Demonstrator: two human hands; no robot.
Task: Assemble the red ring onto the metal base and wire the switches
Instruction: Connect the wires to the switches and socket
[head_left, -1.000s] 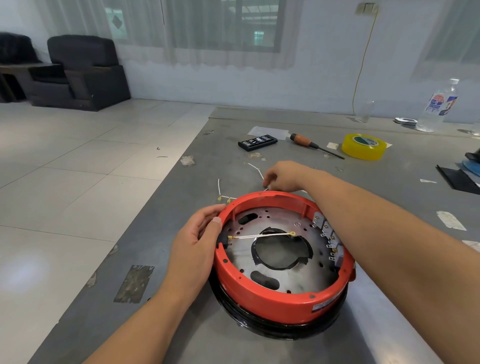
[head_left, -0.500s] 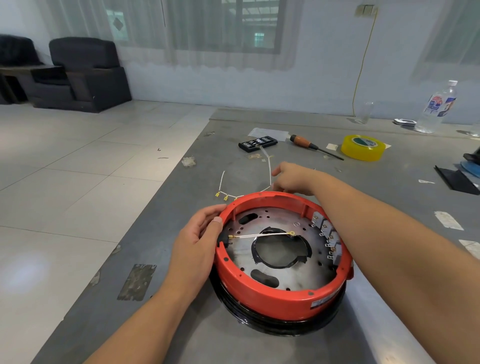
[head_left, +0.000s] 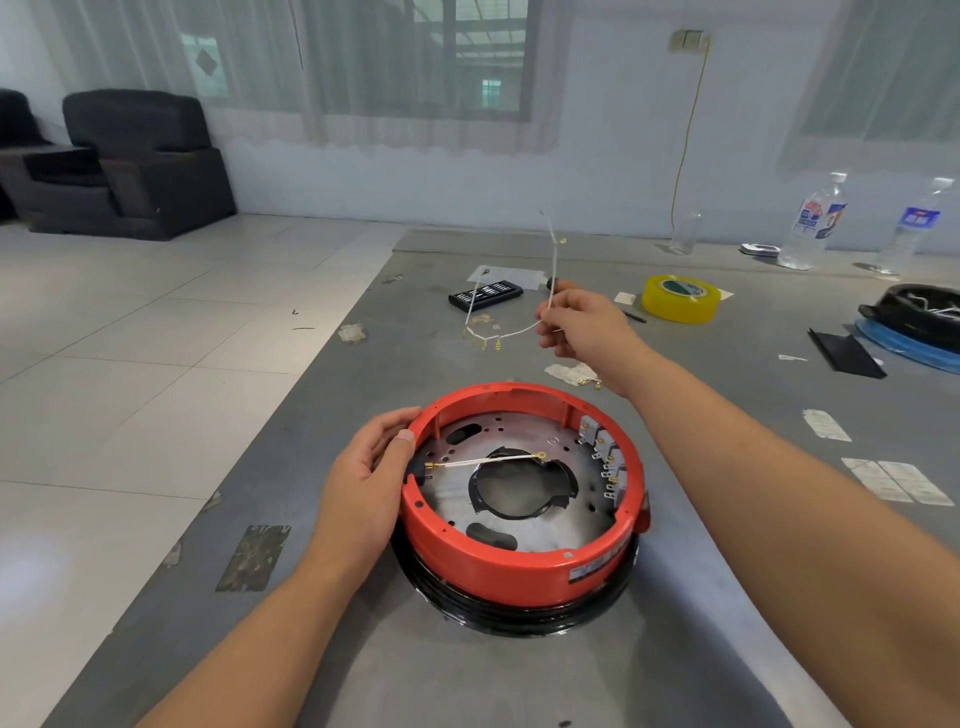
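The red ring (head_left: 498, 558) sits around the round metal base (head_left: 452, 486) on a black part, near the grey table's front. A row of small switches (head_left: 605, 460) lines the ring's inner right wall. One white wire (head_left: 483, 461) with gold terminals lies across the base's centre hole. My left hand (head_left: 363, 478) holds the ring's left rim, thumb over its top edge. My right hand (head_left: 584, 325) is raised beyond the ring and pinches a white wire harness (head_left: 511, 332) whose several gold terminals dangle to the left.
Farther back on the grey table (head_left: 519, 670) lie a black bit case (head_left: 485, 296), a yellow tape roll (head_left: 680, 299), a screwdriver partly hidden by my hand, and paper scraps. Two water bottles (head_left: 815, 223) stand at the back right. A black and blue part (head_left: 914, 322) is at the right edge.
My right hand has lifted the white wire harness from the table behind the ring up into the air. My left hand has stayed on the ring's left rim.
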